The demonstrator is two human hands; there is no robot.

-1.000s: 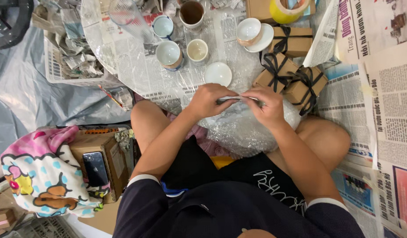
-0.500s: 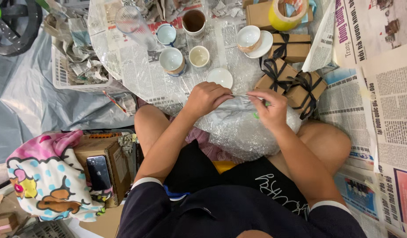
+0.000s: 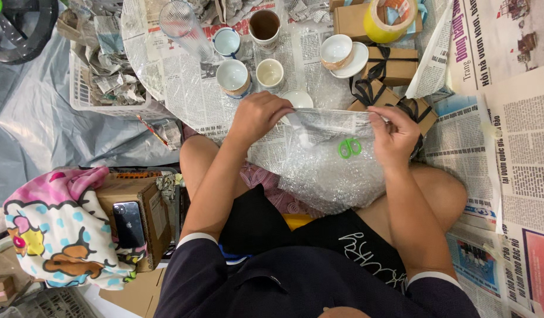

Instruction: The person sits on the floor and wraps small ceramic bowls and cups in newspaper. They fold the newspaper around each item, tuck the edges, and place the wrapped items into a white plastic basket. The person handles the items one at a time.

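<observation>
At frame centre, my left hand [image 3: 257, 118] and right hand [image 3: 393, 135] pinch shut on the bubble wrap [image 3: 331, 159]'s top edge: light, limp, slippery; best gripped at corners.

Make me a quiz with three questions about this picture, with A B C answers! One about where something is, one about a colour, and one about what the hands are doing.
1. Where is the phone?
A. On the brown box beside the colourful cloth
B. Inside a cup
C. In the left hand

2. What colour are the scissor handles seen through the bubble wrap?
A. Red
B. Green
C. Black

3. What are the two hands doing?
A. Resting flat on the knees
B. Lifting a cup
C. Pinching the bubble wrap's top edge, stretched between them

Answers:
1. A, the phone leans on the brown box next to the cartoon-print cloth.
2. B, two green loops show through the wrap.
3. C, the left hand and the right hand each grip the edge, spread apart.
</observation>
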